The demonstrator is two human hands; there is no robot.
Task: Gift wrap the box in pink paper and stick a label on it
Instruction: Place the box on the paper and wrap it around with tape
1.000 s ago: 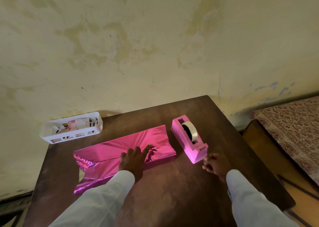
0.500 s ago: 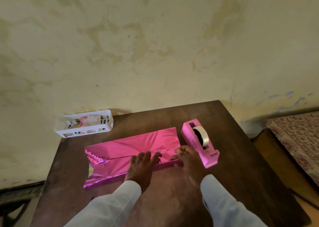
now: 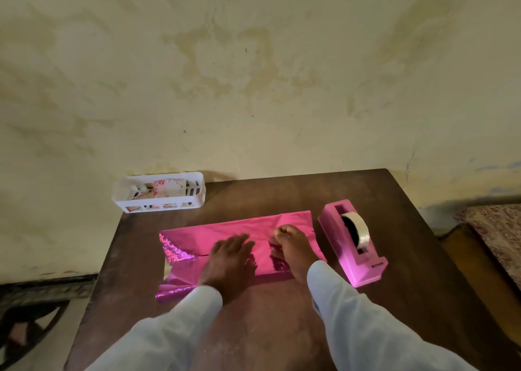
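pink paper (image 3: 225,226) lies on the bench (image 3: 282,193), just beside the tape dispenser (image 3: 346,257). my left hand (image 3: 228,255) presses flat on it, fingers straight. my right hand (image 3: 293,243) rests on it, fingers curled; whether it holds anything cannot be determined.

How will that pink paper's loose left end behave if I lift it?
Probably floppy and light: the pink paper lies thin and creased, its left end crumpled. The glossy surface looks slippery, so it may slide under the left hand.
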